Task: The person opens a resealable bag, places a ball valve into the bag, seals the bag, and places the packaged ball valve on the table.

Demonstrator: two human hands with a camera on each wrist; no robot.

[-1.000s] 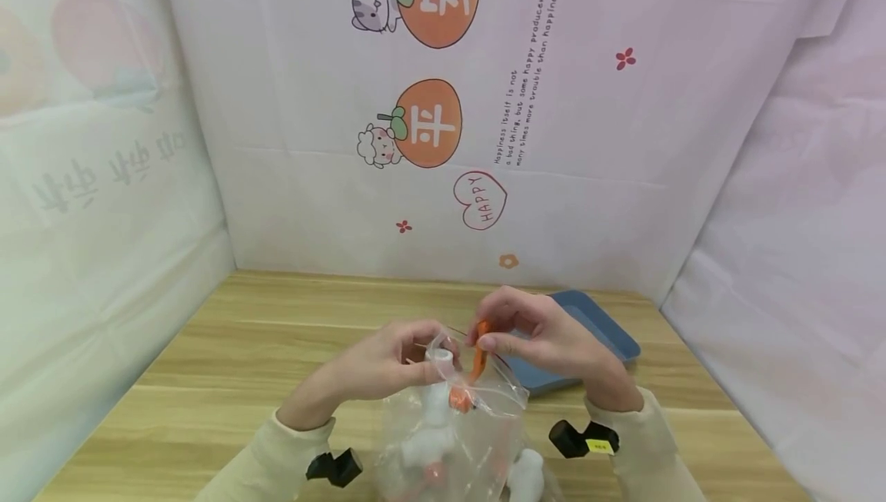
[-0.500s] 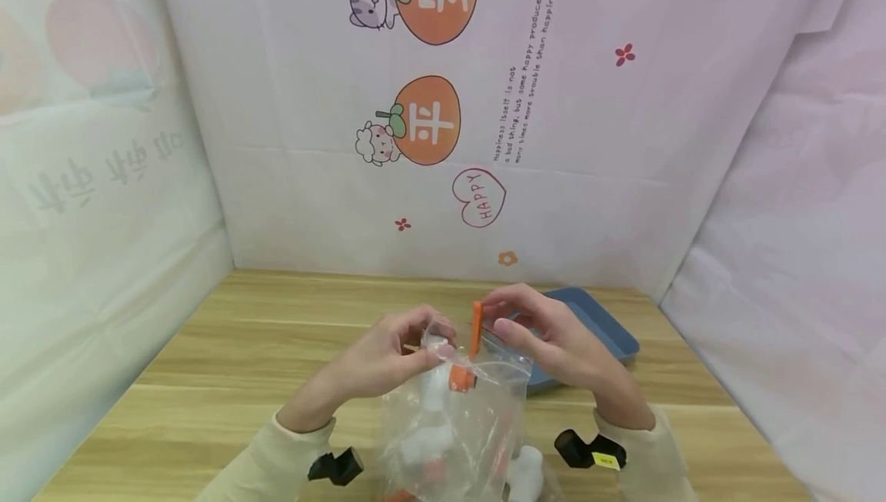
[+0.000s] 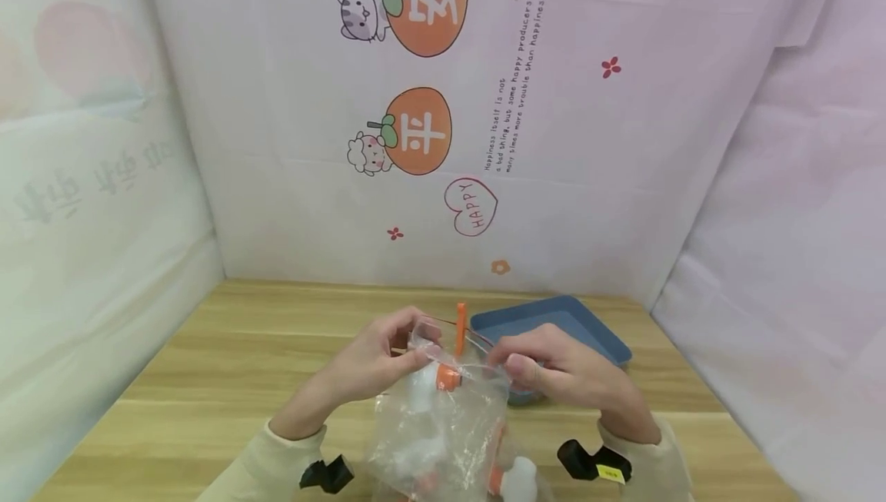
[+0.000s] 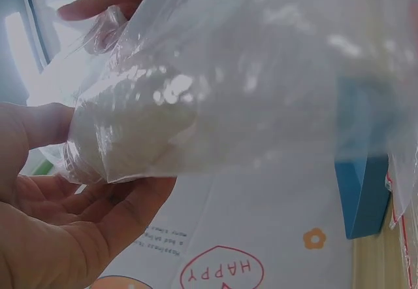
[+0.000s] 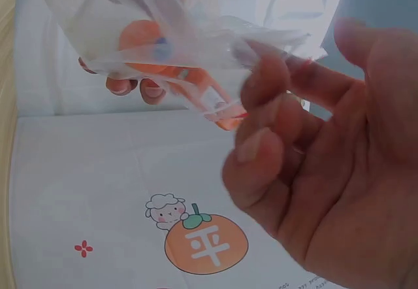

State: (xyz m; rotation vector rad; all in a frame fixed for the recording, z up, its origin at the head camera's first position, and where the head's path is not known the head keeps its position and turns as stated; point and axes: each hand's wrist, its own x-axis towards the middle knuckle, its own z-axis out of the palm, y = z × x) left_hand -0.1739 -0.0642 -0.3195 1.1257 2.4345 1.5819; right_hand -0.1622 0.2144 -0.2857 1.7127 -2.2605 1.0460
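A clear plastic zip bag (image 3: 474, 425) hangs upright between both hands, with white and orange pieces inside. My left hand (image 3: 370, 356) grips its upper left edge, around a whitish form seen through the film in the left wrist view. My right hand (image 3: 567, 371) pinches the right side of the bag's mouth. From the opening sticks a narrow orange piece (image 3: 461, 329), with an orange knob (image 3: 448, 377) below it. Through the plastic, the right wrist view shows a round orange part (image 5: 140, 44). What kind of thing these pieces form cannot be made out.
Behind the right hand lies a shallow blue tray (image 3: 588, 325) on the wooden table (image 3: 291, 317). A white, rounded piece (image 3: 519, 479) with an orange end is low at the bag's right side. White printed cloth (image 3: 554, 217) walls the back and sides.
My right hand has let go of the narrow orange piece, which stays standing in the bag's mouth, and has moved down to the bag's right rim. The left hand keeps its grip.
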